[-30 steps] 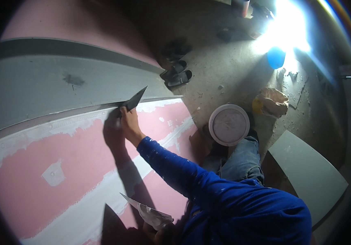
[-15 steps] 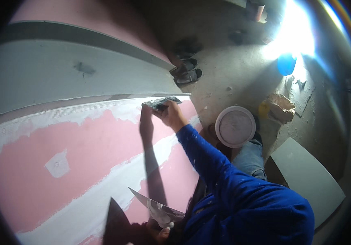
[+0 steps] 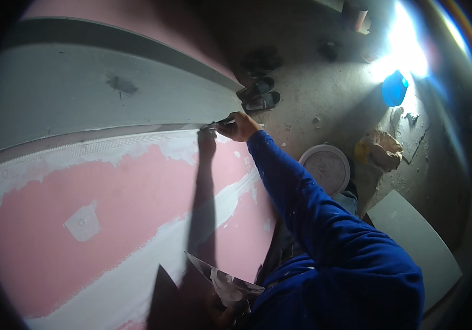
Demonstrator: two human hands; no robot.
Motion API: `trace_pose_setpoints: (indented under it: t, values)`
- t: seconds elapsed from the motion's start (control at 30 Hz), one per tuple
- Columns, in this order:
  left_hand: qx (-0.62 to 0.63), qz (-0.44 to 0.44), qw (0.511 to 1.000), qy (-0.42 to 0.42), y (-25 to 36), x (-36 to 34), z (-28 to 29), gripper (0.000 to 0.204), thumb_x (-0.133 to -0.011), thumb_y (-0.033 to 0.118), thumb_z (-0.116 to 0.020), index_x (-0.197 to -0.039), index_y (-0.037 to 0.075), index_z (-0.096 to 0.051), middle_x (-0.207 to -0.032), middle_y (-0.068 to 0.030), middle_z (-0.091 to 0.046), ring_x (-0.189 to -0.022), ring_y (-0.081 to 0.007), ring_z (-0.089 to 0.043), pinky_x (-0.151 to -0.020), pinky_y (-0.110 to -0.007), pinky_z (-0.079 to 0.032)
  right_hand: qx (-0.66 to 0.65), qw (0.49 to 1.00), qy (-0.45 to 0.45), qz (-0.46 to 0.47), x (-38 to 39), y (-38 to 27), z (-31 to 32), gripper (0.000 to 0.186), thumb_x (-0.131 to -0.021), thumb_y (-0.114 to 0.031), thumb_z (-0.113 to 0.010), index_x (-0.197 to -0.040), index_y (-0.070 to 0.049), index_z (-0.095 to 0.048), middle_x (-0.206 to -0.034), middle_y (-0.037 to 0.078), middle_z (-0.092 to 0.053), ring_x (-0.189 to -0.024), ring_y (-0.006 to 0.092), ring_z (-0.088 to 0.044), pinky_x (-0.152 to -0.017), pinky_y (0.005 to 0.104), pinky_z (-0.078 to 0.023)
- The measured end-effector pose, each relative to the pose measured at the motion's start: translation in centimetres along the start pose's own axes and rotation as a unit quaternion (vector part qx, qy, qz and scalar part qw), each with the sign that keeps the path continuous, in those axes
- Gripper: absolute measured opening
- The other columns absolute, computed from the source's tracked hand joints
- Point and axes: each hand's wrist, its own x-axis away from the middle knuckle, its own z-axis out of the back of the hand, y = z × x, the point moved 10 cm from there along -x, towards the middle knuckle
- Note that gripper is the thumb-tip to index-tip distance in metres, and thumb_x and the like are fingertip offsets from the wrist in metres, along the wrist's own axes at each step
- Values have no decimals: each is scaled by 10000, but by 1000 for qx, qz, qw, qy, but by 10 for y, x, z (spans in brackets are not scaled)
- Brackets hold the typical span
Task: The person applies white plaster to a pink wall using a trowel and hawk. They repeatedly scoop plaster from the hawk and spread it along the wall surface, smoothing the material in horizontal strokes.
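Note:
My right hand (image 3: 241, 127) grips a putty knife (image 3: 222, 123) at the taped upper edge of the pink board (image 3: 109, 214), beside a grey ledge (image 3: 65, 93). Mesh tape (image 3: 93, 146) and uneven white compound run along that edge, and a broad white band crosses the board lower down. At the bottom, my left hand (image 3: 222, 308) is closed on a wide metal blade (image 3: 227, 283) smeared with compound. My blue-sleeved right arm stretches across the view and hides part of the board's right end.
To the right are a round bucket (image 3: 324, 168), a crumpled paper sack (image 3: 384, 148), a blue jug (image 3: 394, 89) and a loose pale board (image 3: 412, 242). Sandals (image 3: 260, 96) lie on the dusty concrete floor (image 3: 302, 99) beyond the ledge, near a bright light (image 3: 406, 49).
My right hand and knife have moved rightward and a little up along the board's upper edge, the knife now lower against it. The left-hand blade has shifted slightly right with the view.

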Motion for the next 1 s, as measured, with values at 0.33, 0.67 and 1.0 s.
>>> trace_pose_setpoints:
  t: [0.33,0.67,1.0]
  values:
    - [97,109,989,-7,75,121,41,277,-921,240,-622,-1116,69,-720,-986,-114,-736,-937,-251,-711,-813,-372,-563,-12,999,12,46,14,-34,32,360,-995,-140,-485,-1234,130,-489,-1057,234,-669,-957,363,-704,-935,464,-592]
    - [286,354,890,-33,232,327,119,284,-919,239,-629,-1125,61,-711,-985,-112,-734,-929,-243,-708,-808,-366,-559,9,998,-47,46,39,13,55,163,-927,-151,-571,-985,-5,-614,-947,151,-698,-868,273,-714,-854,457,-602]
    - [299,373,877,-51,235,327,116,292,-917,237,-636,-1133,53,-702,-984,-109,-733,-922,-236,-704,-803,-360,-555,115,991,62,30,-39,-40,6,159,-998,-101,-483,-1045,7,-589,-975,135,-686,-825,265,-720,-884,498,-617]
